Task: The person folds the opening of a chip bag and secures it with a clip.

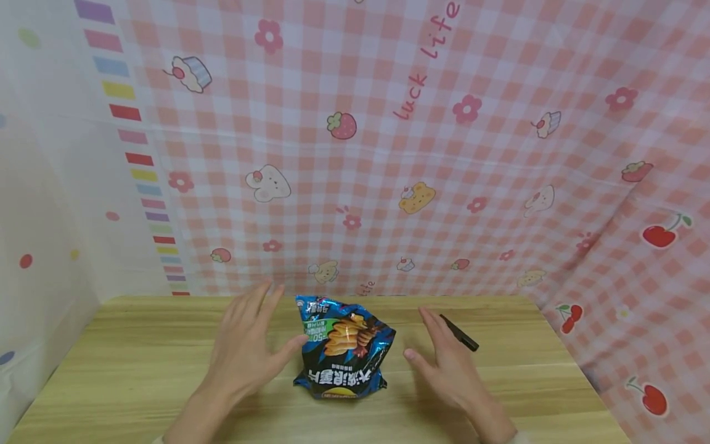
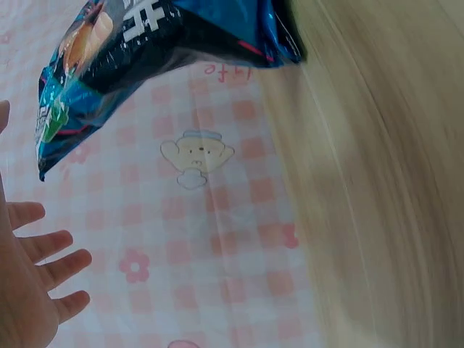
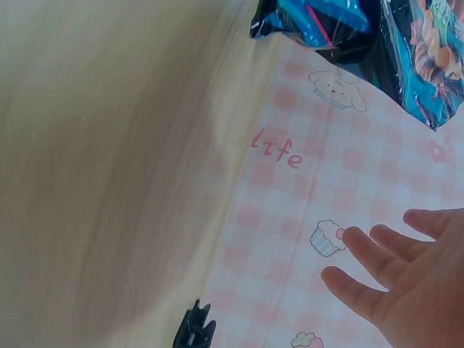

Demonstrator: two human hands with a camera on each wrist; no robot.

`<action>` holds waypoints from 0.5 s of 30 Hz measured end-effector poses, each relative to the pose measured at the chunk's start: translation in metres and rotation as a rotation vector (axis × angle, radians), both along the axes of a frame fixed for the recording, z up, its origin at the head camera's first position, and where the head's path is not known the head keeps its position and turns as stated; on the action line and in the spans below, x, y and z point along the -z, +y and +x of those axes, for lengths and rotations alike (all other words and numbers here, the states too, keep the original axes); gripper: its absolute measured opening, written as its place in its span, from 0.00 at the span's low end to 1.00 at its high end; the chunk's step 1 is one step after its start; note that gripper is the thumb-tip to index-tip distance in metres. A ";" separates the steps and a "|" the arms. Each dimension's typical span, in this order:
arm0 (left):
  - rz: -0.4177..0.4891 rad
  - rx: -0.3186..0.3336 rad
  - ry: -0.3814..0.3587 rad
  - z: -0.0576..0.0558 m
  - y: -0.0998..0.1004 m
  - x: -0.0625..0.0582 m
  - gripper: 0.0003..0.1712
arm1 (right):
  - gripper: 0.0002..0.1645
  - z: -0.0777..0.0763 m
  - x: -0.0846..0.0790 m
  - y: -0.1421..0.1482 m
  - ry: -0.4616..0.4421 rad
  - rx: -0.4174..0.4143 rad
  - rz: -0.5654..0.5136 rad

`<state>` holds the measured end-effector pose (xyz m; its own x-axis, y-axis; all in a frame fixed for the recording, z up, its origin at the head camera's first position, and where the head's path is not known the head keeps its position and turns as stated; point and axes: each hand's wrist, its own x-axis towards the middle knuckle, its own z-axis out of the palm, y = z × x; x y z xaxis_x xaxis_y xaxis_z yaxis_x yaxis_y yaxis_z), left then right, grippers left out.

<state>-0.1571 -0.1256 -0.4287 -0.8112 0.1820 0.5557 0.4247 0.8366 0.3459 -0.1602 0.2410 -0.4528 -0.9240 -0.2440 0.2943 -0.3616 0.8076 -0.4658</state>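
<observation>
A blue and black bag of potato chips (image 1: 345,354) is on the wooden table between the two hands, its print upside down in the head view. To its left is my left hand (image 1: 246,345), fingers spread and the thumb reaching to the bag's edge; whether it touches cannot be told. My right hand (image 1: 446,364) is held apart from the bag on the other side, fingers extended, with nothing in it. Both wrist views show the bag (image 2: 167,43) at the top, away from the fingers of the left hand (image 2: 29,275) and right hand (image 3: 413,275).
Just beyond the right hand lies a slim black object (image 1: 460,333); its end looks forked in the right wrist view. The wooden table (image 1: 138,364) meets a pink checked cloth (image 1: 366,160) at the back, and more patterned cloth hangs at both sides.
</observation>
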 end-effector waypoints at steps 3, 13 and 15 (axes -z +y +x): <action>0.010 0.011 0.001 0.000 0.007 -0.002 0.52 | 0.47 0.001 0.002 -0.005 0.000 -0.001 -0.037; 0.039 0.082 0.131 -0.008 0.028 -0.009 0.48 | 0.38 0.005 0.004 -0.024 -0.013 -0.019 -0.196; 0.042 0.098 0.158 -0.010 0.031 -0.011 0.47 | 0.36 0.005 0.004 -0.027 -0.005 -0.039 -0.236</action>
